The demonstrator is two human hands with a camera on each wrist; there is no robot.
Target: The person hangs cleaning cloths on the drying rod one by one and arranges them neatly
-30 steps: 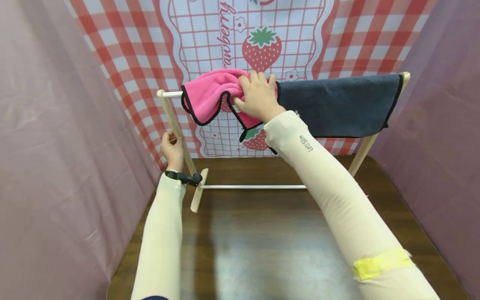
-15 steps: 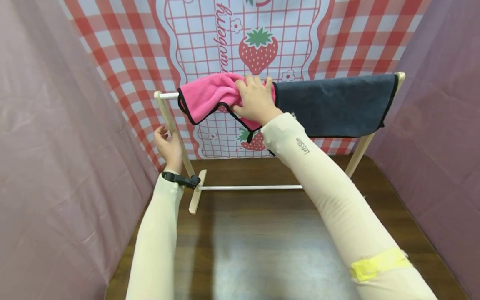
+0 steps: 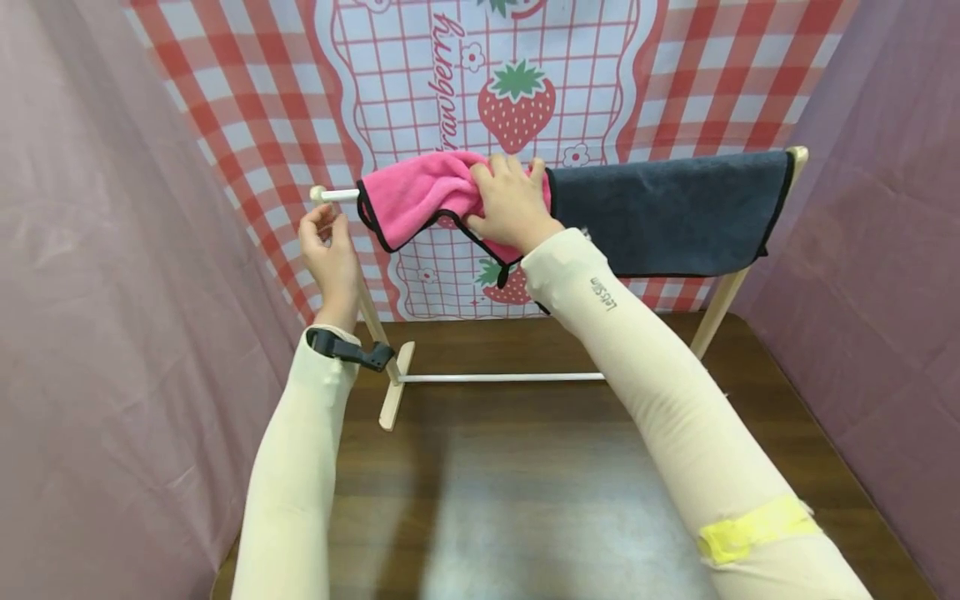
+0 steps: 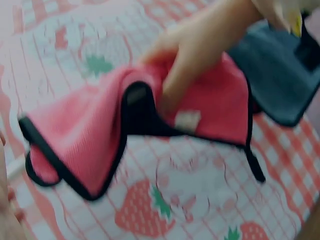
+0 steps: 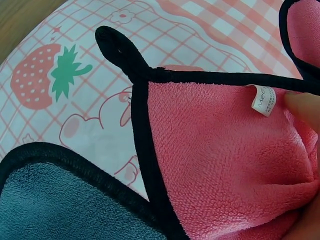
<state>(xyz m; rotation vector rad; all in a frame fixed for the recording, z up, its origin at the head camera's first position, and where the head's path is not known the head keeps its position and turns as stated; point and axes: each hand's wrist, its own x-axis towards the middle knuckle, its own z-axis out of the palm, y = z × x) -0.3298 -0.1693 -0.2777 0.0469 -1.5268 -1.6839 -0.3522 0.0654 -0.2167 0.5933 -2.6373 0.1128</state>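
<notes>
A pink towel [image 3: 420, 196] with black edging hangs bunched over the top bar [image 3: 341, 195] of a wooden rack. My right hand [image 3: 513, 200] grips its gathered middle, thumb in front and fingers over the top. The right wrist view shows a white label [image 5: 263, 100] beside the thumb and a black hanging loop [image 5: 117, 50] at one corner. My left hand [image 3: 330, 262] is just below the bar's left end, overlapping the rack's post, its fingers loosely bent with nothing held. A dark grey-blue towel [image 3: 667, 217], also black-edged, drapes the bar's right half, meeting the pink one.
A white lower bar [image 3: 502, 377] joins the rack's feet, the left foot [image 3: 397, 385] standing on a brown wooden tabletop [image 3: 517, 475]. Behind hangs a red-and-white checked strawberry cloth [image 3: 720, 75]. Pinkish curtains [image 3: 97, 292] close in both sides.
My left hand has risen along the left post to near the bar's end. The right hand keeps its grip; the pink towel's front fold and hanging loop have shifted slightly.
</notes>
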